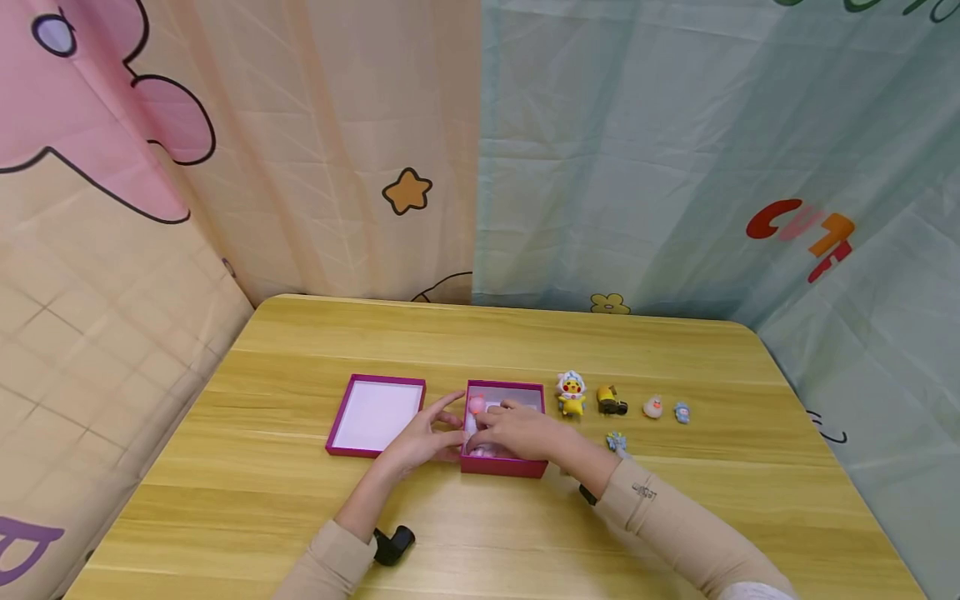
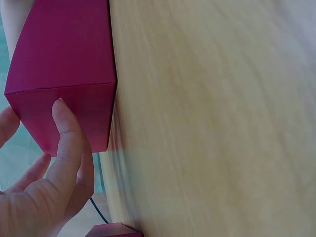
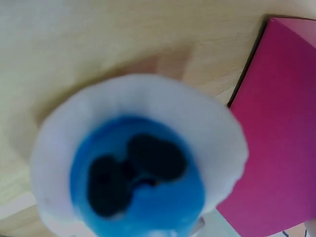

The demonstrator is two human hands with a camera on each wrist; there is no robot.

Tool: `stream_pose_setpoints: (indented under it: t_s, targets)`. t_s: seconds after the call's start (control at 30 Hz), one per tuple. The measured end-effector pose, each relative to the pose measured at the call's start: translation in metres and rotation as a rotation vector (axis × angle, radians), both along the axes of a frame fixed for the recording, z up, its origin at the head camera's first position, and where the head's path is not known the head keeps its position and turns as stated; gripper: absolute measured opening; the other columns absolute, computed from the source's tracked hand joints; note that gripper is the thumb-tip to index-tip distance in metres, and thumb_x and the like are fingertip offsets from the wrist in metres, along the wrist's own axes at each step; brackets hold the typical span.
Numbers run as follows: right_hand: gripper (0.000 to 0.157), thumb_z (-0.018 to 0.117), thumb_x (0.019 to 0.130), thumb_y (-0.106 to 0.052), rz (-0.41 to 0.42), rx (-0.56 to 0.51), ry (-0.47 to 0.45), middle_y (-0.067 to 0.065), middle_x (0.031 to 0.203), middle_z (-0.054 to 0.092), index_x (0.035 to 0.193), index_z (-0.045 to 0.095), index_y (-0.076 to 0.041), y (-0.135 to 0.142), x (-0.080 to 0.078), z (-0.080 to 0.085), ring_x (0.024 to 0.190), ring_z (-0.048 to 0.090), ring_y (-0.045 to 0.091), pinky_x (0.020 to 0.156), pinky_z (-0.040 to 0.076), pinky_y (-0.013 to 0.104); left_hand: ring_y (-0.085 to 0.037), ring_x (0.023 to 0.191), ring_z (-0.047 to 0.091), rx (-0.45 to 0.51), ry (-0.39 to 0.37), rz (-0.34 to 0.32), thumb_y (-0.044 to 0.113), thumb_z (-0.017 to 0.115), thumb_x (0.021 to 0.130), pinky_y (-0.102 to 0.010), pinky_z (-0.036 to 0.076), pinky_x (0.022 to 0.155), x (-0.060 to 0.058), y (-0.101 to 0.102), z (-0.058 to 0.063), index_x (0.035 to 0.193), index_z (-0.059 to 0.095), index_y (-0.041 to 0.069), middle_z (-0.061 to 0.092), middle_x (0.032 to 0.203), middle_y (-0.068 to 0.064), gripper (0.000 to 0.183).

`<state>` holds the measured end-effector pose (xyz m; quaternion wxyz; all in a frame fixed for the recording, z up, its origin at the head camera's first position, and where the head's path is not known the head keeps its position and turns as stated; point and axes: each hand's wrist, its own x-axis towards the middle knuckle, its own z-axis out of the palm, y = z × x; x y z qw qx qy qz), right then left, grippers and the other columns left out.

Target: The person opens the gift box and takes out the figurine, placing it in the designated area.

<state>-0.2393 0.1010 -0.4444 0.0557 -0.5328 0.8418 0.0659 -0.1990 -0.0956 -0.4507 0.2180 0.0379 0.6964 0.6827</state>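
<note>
A magenta box with a white inside stands on the table. My left hand is at its left side; in the left wrist view the thumb and fingers touch the box's end wall, fairly straight. My right hand reaches down into the box from the right, its fingertips hidden inside; I cannot tell whether they hold anything. A small pink toy shows at the box's back left corner. Close under the right wrist, blurred in its view, is a toy with a white rim and blue face with dark eyes.
The magenta lid lies with its white inside up, left of the box. To the right stand a yellow figurine in a white hood, a yellow-and-black toy, a whitish toy, a small blue toy and a light-blue toy.
</note>
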Motion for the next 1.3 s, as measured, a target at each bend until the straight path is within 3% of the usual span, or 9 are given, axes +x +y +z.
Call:
stream_pose_setpoints:
  t_s: [0.13, 0.23, 0.43, 1.07, 1.3]
  targets:
    - [0.03, 0.063, 0.086, -0.028, 0.011, -0.028, 0.105, -0.002, 0.115, 0.058, 0.117, 0.061, -0.031, 0.0025, -0.0024, -0.0005, 0.106, 0.055, 0.017, 0.094, 0.043, 0.038, -0.022, 0.083, 0.059, -0.006, -0.006, -0.003, 0.002, 0.058, 0.087, -0.043, 0.054, 0.077, -0.0002, -0.0004, -0.0003, 0.144, 0.029, 0.013, 0.041, 0.115, -0.023, 0.064]
    - [0.029, 0.064, 0.084, -0.037, 0.011, -0.036, 0.2, -0.005, 0.103, 0.058, 0.113, 0.062, -0.03, 0.0036, -0.0043, -0.0007, 0.092, 0.053, 0.013, 0.085, 0.044, 0.032, -0.023, 0.084, 0.06, -0.014, -0.012, -0.003, 0.002, 0.058, 0.087, -0.042, 0.054, 0.076, -0.0005, -0.0007, -0.0011, 0.143, 0.029, 0.013, 0.041, 0.115, -0.022, 0.064]
    - [0.033, 0.062, 0.085, -0.038, -0.052, -0.018, 0.29, 0.0, 0.112, 0.059, 0.116, 0.062, -0.026, 0.0032, -0.0042, 0.0, 0.103, 0.055, 0.02, 0.093, 0.044, 0.04, -0.024, 0.084, 0.059, -0.025, -0.002, 0.0, 0.003, 0.059, 0.087, -0.042, 0.055, 0.076, -0.0011, -0.0012, -0.0025, 0.143, 0.03, 0.013, 0.041, 0.114, -0.022, 0.064]
    - [0.047, 0.067, 0.079, -0.041, -0.159, 0.011, 0.162, 0.003, 0.119, 0.055, 0.122, 0.058, -0.023, 0.0063, -0.0001, 0.0036, 0.11, 0.051, 0.023, 0.099, 0.039, 0.046, -0.025, 0.085, 0.06, -0.028, -0.005, 0.001, 0.008, 0.063, 0.085, -0.04, 0.055, 0.075, -0.0006, -0.002, -0.004, 0.143, 0.03, 0.015, 0.043, 0.113, -0.02, 0.067]
    - [0.054, 0.065, 0.077, -0.05, -0.176, 0.062, 0.148, 0.003, 0.121, 0.055, 0.124, 0.055, -0.024, 0.0062, 0.0009, 0.0058, 0.112, 0.05, 0.022, 0.099, 0.038, 0.044, -0.026, 0.085, 0.06, -0.025, -0.002, 0.0, 0.006, 0.063, 0.085, -0.04, 0.055, 0.075, -0.0008, -0.0017, -0.0041, 0.143, 0.03, 0.014, 0.042, 0.113, -0.02, 0.067]
